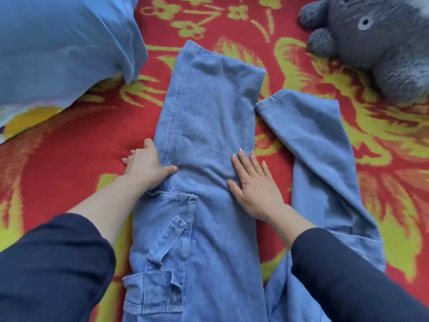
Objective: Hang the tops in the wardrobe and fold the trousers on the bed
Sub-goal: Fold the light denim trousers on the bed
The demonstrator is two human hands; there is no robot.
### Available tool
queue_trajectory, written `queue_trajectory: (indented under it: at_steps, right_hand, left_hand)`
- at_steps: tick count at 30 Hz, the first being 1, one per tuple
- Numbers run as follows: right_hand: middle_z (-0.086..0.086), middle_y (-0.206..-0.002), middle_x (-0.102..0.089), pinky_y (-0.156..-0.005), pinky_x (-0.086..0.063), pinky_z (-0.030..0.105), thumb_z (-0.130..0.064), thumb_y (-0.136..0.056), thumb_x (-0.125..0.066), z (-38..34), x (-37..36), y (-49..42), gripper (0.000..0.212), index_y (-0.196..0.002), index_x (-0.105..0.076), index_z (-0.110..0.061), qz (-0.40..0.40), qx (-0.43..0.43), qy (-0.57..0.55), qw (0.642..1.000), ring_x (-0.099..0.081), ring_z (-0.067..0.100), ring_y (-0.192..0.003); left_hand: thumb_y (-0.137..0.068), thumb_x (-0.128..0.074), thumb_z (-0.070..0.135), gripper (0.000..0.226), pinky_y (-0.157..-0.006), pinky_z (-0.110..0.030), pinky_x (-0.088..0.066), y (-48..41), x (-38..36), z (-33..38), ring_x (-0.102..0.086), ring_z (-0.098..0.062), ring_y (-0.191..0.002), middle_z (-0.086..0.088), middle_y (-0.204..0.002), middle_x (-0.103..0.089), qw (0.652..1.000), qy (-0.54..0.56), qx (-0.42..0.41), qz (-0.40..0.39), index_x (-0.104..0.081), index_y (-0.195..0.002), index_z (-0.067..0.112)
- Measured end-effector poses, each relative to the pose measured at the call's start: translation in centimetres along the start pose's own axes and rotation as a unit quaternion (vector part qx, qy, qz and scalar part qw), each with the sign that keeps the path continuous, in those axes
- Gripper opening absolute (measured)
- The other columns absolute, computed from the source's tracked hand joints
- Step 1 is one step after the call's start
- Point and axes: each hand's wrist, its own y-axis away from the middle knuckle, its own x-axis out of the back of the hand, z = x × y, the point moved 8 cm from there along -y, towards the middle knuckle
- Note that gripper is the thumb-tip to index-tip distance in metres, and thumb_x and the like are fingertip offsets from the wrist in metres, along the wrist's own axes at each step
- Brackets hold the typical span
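nearest me, two dark sleeves point(58, 263) come in low, and the blue denim trousers point(204, 126) lie flat between them on the red and yellow-green blanket point(69, 159). a cargo pocket point(153, 291) with a loose strap sits on the denim just behind the left hand point(146, 166), close against that forearm. the left hand rests at the leg's outer seam: its thumb lies on top of the denim, its fingers stretch out fairly straight on the blanket beside the edge, and i see nothing gripped. the right hand point(253, 189) lies palm down on the same leg, fingers spread and straight, pressing the cloth flat and grasping nothing. the leg passes under both hands and runs on well beyond the fingertips. just outside the right hand a second leg point(320, 147) lies at a slant, its hem just beside the first leg's edge, beyond the right fingertips. far beyond the left hand sits a blue pillow point(65, 43); far beyond the right hand, a grey plush toy point(376, 43), well apart from the denim.
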Motion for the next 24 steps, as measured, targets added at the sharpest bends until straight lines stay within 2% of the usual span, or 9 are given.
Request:
queue_trajectory:
  at_steps: [4, 7, 10, 12, 15, 17, 19, 21, 24]
  right_hand:
    - [-0.005, -0.163, 0.001, -0.118, 0.008, 0.046, -0.043, -0.100, -0.030, 4.3, 0.2, 6.3, 0.061, -0.155, -0.008, -0.025, -0.003, -0.040, 0.067, 0.997, 0.008, 0.018, -0.149]
    - [-0.001, -0.162, -0.012, -0.114, -0.008, 0.049, -0.037, -0.097, -0.042, 10.6, 2.2, 11.4, 0.059, -0.151, -0.024, -0.023, 0.087, -0.150, 0.020, 0.985, -0.005, 0.021, -0.149]
    - [0.007, -0.155, -0.023, -0.107, -0.023, 0.051, -0.035, -0.090, -0.057, 17.7, 3.3, 15.6, 0.068, -0.149, -0.026, -0.017, 0.156, -0.293, -0.071, 0.941, -0.020, 0.028, -0.141]
    - [0.011, -0.151, -0.028, -0.105, -0.026, 0.052, -0.038, -0.087, -0.062, 21.7, 1.9, 16.5, 0.070, -0.145, -0.031, -0.014, 0.124, -0.373, -0.145, 0.908, -0.024, 0.031, -0.138]
    - [0.013, -0.107, -0.056, -0.088, -0.038, 0.044, -0.030, -0.087, -0.058, 23.4, 1.8, 15.3, 0.015, -0.091, -0.057, -0.015, 0.129, -0.334, -0.238, 0.903, -0.050, 0.032, -0.109]
    - [0.002, -0.069, -0.047, -0.070, -0.034, 0.035, -0.021, -0.086, -0.051, 23.8, 4.3, 15.6, 0.024, -0.064, -0.042, -0.017, 0.232, -0.292, -0.359, 0.856, -0.045, 0.025, -0.077]
    - [0.000, -0.068, -0.046, -0.067, -0.033, 0.034, -0.027, -0.085, -0.048, 26.7, 5.4, 17.5, 0.020, -0.067, -0.048, -0.017, 0.299, -0.315, -0.465, 0.772, -0.041, 0.021, -0.075]
    - [0.010, -0.092, -0.059, -0.078, -0.043, 0.036, -0.037, -0.085, -0.050, 30.7, 2.5, 20.5, 0.031, -0.096, -0.062, -0.010, 0.249, -0.410, -0.484, 0.732, -0.054, 0.027, -0.087]
    - [0.022, -0.107, -0.059, -0.083, -0.047, 0.038, -0.051, -0.066, -0.061, 36.1, -1.4, 24.0, 0.067, -0.110, -0.058, -0.001, 0.104, -0.465, -0.369, 0.798, -0.060, 0.032, -0.098]
  left_hand:
    - [-0.081, -0.071, 0.041, 0.080, -0.104, -0.052, -0.033, 1.7, -0.4, -1.0, -0.037, -0.048, -0.129, -0.036, -0.132, -0.046, 1.000, -0.004, -0.030, 0.003, -0.029, -0.136, 0.000]
    - [-0.086, -0.065, 0.028, 0.092, -0.105, -0.052, -0.029, 6.2, -1.1, 0.3, -0.036, -0.049, -0.127, -0.036, -0.140, -0.033, 0.997, 0.037, -0.023, 0.064, -0.006, -0.150, 0.000]
    - [-0.081, -0.065, 0.022, 0.081, -0.115, -0.054, -0.007, 15.0, -5.2, 6.0, -0.018, -0.040, -0.140, -0.026, -0.152, -0.022, 0.978, 0.047, -0.128, 0.156, -0.024, -0.149, 0.005]
    - [-0.080, -0.062, 0.029, 0.070, -0.114, -0.051, -0.012, 20.4, -9.4, 10.6, -0.025, -0.037, -0.138, -0.022, -0.149, -0.032, 0.958, 0.068, -0.233, 0.150, -0.039, -0.142, 0.007]
    - [-0.085, -0.036, 0.046, 0.069, -0.114, -0.043, -0.028, 24.7, -16.0, 14.6, -0.035, -0.032, -0.131, -0.017, -0.143, -0.041, 0.958, 0.120, -0.258, 0.045, -0.041, -0.142, 0.007]
    - [-0.086, -0.027, 0.052, 0.073, -0.115, -0.033, -0.021, 25.9, -18.4, 15.9, -0.034, -0.030, -0.132, -0.015, -0.143, -0.041, 0.961, 0.175, -0.215, 0.012, -0.039, -0.144, 0.009]
    - [-0.083, -0.019, 0.060, 0.080, -0.115, -0.031, -0.012, 26.6, -19.4, 17.1, -0.025, -0.031, -0.138, -0.016, -0.149, -0.033, 0.969, 0.182, -0.163, 0.021, -0.035, -0.147, 0.015]
    - [-0.079, -0.016, 0.069, 0.085, -0.118, -0.038, -0.005, 27.1, -20.4, 18.1, -0.007, -0.031, -0.145, -0.017, -0.157, -0.013, 0.980, 0.159, -0.121, -0.013, -0.023, -0.151, 0.025]
    - [-0.091, -0.029, 0.066, 0.070, -0.117, -0.049, 0.004, 27.4, -21.5, 19.8, 0.016, -0.032, -0.145, -0.015, -0.159, 0.012, 0.988, 0.118, -0.077, -0.062, -0.013, -0.152, 0.036]
